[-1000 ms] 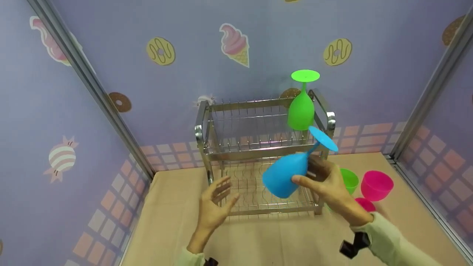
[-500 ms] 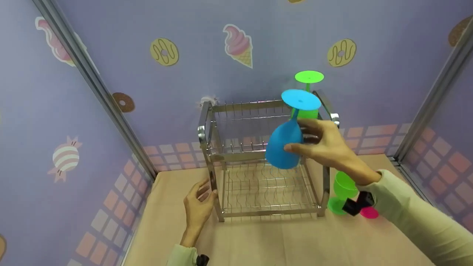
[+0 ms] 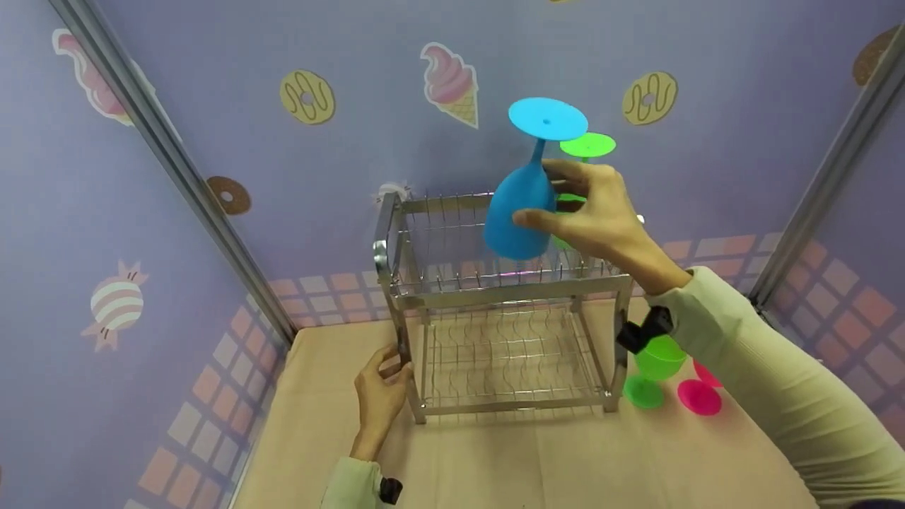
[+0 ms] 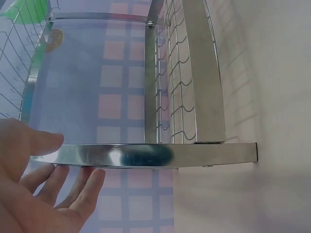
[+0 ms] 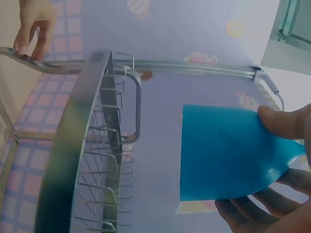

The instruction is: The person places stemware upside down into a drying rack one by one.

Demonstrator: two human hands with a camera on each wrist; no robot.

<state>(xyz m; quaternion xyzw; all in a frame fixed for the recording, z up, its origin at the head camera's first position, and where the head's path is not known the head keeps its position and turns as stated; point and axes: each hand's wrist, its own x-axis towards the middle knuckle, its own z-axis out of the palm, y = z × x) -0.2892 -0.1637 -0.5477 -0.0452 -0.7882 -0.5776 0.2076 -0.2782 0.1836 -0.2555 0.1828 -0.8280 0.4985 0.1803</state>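
My right hand [image 3: 594, 212] holds a blue plastic goblet [image 3: 520, 212] by its bowl, thumb on one side and fingers on the other. Upside down and slightly tilted, the goblet hangs over the upper tier of a two-tier metal dish rack [image 3: 509, 290]. In the right wrist view the blue bowl [image 5: 228, 150] stands apart from the rack's wires. My left hand [image 3: 382, 392] grips the rack's left front post, and the left wrist view has thumb and fingers on opposite sides of that post [image 4: 131, 155]. An upturned green goblet [image 3: 588, 145] on the upper tier is partly hidden behind my right hand.
Right of the rack, a green goblet [image 3: 659, 360] stands upright on the cloth-covered table [image 3: 481, 466]. Beside it, pink goblets [image 3: 700, 397] are partly covered by my right sleeve. Patterned walls and metal corner posts [image 3: 177, 170] enclose the table.
The right hand has lifted the blue goblet up and left from before the rack, turning it more fully upside down. The left hand has moved left and taken hold of the rack's post.
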